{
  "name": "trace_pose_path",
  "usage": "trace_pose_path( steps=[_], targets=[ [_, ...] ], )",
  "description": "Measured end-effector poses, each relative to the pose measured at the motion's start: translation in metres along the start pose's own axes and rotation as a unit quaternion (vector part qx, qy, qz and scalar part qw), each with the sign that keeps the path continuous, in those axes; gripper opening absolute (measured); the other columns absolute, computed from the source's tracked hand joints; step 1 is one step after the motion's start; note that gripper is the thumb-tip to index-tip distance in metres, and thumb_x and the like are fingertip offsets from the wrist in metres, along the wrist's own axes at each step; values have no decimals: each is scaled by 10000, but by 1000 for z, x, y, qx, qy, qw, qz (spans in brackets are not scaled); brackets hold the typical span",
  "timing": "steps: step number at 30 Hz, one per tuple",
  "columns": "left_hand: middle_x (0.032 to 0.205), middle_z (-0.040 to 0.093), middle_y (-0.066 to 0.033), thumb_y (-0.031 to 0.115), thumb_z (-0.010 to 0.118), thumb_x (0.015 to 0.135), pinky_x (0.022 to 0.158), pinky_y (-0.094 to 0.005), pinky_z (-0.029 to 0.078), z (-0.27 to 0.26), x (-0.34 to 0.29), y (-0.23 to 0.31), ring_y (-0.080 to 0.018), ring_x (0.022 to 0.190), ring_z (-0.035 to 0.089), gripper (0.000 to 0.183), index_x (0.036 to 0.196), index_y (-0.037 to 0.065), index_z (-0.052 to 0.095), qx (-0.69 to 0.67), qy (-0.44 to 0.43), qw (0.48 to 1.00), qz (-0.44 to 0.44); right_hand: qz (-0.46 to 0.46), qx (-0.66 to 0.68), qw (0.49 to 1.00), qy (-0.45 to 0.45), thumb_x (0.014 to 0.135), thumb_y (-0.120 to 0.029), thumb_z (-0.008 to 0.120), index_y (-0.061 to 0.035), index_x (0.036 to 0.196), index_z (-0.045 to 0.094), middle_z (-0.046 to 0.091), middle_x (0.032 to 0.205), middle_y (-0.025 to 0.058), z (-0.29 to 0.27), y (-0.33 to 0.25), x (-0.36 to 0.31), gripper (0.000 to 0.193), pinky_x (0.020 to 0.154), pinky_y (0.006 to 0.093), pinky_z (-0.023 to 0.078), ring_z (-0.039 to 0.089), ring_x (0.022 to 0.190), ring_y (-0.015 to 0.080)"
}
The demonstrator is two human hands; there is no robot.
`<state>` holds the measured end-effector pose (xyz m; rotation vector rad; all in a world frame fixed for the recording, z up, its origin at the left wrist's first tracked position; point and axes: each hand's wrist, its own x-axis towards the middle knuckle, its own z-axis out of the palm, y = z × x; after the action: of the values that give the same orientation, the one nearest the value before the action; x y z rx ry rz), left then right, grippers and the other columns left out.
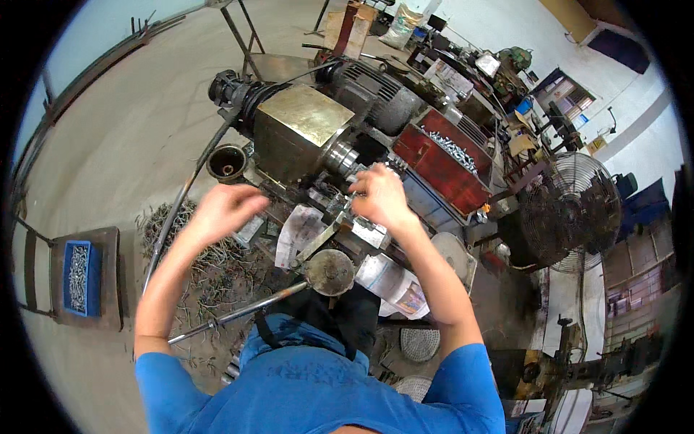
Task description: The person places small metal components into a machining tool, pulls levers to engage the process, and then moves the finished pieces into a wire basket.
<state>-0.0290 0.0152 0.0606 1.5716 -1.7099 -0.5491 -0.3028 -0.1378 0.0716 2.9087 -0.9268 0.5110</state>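
Right hand [379, 194]: fingers bent, just beside the silver spindle [340, 156]
Left hand [230, 210]: loosely curled, near the machine [303, 119]
Grip: blurred; I can't tell whether either hand holds anything
Red bin [434, 170]: metal parts [452, 150] inside, beside the machine, presumably for easy reach

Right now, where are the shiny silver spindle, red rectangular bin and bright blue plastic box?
Shiny silver spindle [340, 157]: head view, its cylindrical side.
Red rectangular bin [436, 168]: head view, its outer wall.
Bright blue plastic box [95, 283]: head view, its right wall.
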Motion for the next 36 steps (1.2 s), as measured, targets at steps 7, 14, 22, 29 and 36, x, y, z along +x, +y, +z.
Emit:
trace_pose_path(
  steps=[7,14,22,29,36],
  targets=[
    [736,631,-186,345,530,868,642,-425,479,-84,-83,-106,-356,720,621,337,933,31,635,359,90,911,-183,61,-155,982,-88,533,-232,627,-123,653,711,646,742,123,62,56,49,183,897,336,406,572,873,269],
    [720,597,-230,405,437,908,626,-462,459,-38,-114,-158,-403,699,580,452,797,-2,598,50,104,952,-285,114,-104,982,-107,553,-221,697,-48,753,699,587,903,201,78,73,43,264,770,382,498,600,835,330],
    [663,585,-208,304,613,783,631,-477,466,-31,-115,-152,-403,687,583,306,765,2,564,295,86,914,-265,83,-29,993,-82,578,-162,634,-55,839,704,598,909,205,75,60,52,291,804,396,476,588,867,355],
    [787,642,-159,206,584,672,705,-447,503,-83,-103,-187,-335,791,627,236,871,103,659,399,46,857,-324,95,60,992,-63,606,-142,594,5,778,684,631,751,221,72,58,57,243,703,369,494,625,735,349],
    [766,630,-157,179,546,765,609,-457,505,-187,-85,-305,-342,724,619,166,907,93,553,595,77,782,-169,107,21,991,-75,604,-150,587,9,778,676,628,800,217,75,64,59,252,724,395,481,603,767,364]
  ],
)
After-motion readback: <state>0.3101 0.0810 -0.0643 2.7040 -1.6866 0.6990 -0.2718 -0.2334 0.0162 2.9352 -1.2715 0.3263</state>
